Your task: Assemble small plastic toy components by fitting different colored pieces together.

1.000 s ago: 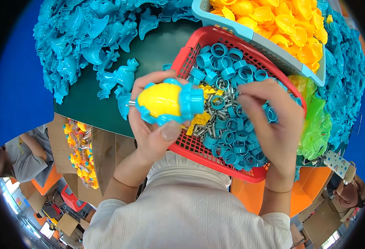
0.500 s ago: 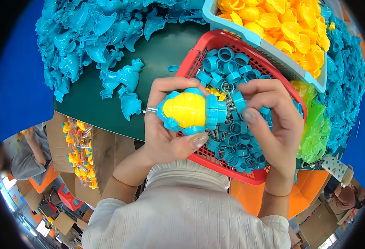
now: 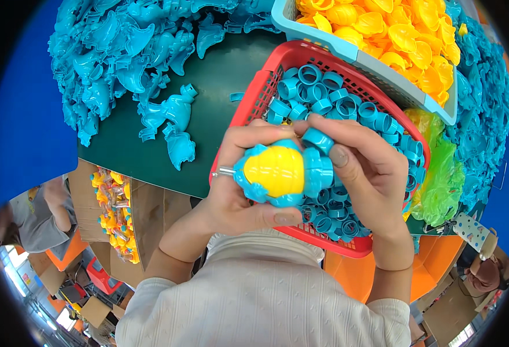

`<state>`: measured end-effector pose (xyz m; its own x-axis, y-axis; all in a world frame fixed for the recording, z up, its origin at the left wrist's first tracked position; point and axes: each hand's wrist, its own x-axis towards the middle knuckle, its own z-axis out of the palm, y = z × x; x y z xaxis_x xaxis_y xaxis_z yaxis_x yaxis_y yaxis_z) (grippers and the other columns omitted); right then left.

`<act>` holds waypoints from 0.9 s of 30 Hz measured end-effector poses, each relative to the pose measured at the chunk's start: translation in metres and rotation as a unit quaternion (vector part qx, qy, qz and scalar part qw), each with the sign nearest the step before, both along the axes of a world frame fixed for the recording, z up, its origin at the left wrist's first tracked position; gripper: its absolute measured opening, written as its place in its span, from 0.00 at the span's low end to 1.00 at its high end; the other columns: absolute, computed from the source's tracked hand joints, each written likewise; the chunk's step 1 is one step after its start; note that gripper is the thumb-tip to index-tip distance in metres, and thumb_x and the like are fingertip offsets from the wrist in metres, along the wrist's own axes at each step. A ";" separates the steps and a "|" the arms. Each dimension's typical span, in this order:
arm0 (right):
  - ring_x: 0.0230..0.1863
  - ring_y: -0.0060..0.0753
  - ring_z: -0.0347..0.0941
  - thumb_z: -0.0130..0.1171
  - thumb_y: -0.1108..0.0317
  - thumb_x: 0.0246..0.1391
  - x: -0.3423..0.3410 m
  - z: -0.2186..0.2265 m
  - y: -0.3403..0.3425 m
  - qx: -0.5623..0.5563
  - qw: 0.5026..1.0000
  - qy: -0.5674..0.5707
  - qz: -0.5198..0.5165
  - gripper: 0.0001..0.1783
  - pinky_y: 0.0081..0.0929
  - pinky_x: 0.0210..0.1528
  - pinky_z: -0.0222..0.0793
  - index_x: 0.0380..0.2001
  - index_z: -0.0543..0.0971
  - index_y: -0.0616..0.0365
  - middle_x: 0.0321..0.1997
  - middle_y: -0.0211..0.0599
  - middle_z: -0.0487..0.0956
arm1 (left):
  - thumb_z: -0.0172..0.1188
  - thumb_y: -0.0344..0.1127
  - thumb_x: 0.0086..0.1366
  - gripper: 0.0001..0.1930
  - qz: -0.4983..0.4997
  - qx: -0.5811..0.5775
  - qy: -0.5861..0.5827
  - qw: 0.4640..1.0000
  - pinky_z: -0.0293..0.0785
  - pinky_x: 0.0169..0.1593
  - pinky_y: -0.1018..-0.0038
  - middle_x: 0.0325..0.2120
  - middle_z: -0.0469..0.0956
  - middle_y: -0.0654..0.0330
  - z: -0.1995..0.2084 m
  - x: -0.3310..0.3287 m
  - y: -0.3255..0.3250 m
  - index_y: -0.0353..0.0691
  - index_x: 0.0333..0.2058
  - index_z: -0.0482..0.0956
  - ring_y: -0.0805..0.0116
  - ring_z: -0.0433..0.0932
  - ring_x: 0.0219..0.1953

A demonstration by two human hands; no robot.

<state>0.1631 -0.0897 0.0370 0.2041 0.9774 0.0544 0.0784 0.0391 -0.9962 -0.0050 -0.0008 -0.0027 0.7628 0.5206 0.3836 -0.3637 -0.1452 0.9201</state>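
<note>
In my left hand [image 3: 234, 191] is a blue plastic toy body with a yellow ribbed belly [image 3: 275, 170], gripped between thumb and fingers. A metal spring or screw [image 3: 225, 172] sticks out of its left end. Its blue neck end [image 3: 319, 172] points right. Thumb and forefinger of my right hand [image 3: 364, 173] pinch a blue plastic ring [image 3: 318, 140], held just above the neck; whether the two touch I cannot tell. Both hands are over a red basket [image 3: 258, 87] of blue rings [image 3: 322, 106].
A light blue crate [image 3: 370, 63] of yellow shells [image 3: 390, 34] stands at the far right. Blue shell parts [image 3: 110, 52] heap at the far left on the dark green table [image 3: 133, 153]. A green plastic bag [image 3: 439, 191] lies right of the basket. Other people sit at both sides.
Both hands have drawn closer together. The toy body has shifted right and slightly down. The blue ring has moved left to the neck end and turned.
</note>
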 end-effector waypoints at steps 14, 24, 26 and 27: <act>0.45 0.33 0.71 0.63 0.64 0.45 0.001 -0.001 0.001 0.080 0.991 -0.103 0.008 0.27 0.27 0.46 0.65 0.47 0.69 0.65 0.44 0.41 0.74 | 0.69 0.37 0.46 0.38 0.061 -0.085 0.004 0.995 0.66 0.50 0.73 0.44 0.65 0.54 0.000 -0.004 -0.003 0.36 0.52 0.56 0.67 0.67 0.48; 0.32 0.33 0.73 0.61 0.65 0.44 -0.008 -0.007 0.003 0.092 0.982 -0.163 -0.028 0.24 0.24 0.35 0.69 0.44 0.73 0.66 0.36 0.43 0.76 | 0.70 0.37 0.47 0.42 0.037 -0.154 0.030 0.987 0.65 0.52 0.73 0.49 0.59 0.56 0.003 -0.007 -0.010 0.37 0.55 0.52 0.68 0.66 0.50; 0.33 0.41 0.74 0.60 0.64 0.46 -0.010 -0.006 0.000 0.083 0.958 -0.274 -0.023 0.28 0.25 0.35 0.69 0.50 0.70 0.67 0.39 0.48 0.75 | 0.70 0.36 0.46 0.42 0.040 -0.107 0.045 0.992 0.65 0.53 0.72 0.50 0.59 0.55 0.001 -0.006 -0.007 0.38 0.55 0.51 0.68 0.65 0.51; 0.33 0.41 0.74 0.60 0.64 0.46 -0.012 -0.007 0.001 0.083 0.958 -0.274 -0.023 0.28 0.25 0.35 0.69 0.50 0.70 0.67 0.39 0.48 0.75 | 0.71 0.35 0.46 0.42 0.044 -0.060 0.059 0.995 0.64 0.53 0.72 0.51 0.58 0.55 -0.001 -0.006 -0.006 0.38 0.55 0.51 0.67 0.65 0.51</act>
<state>0.1511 -0.0889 0.0298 0.1437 0.9368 0.3190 0.5930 0.1765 -0.7856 -0.0109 -0.0064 -0.0032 0.7483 0.6241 0.2250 -0.2425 -0.0584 0.9684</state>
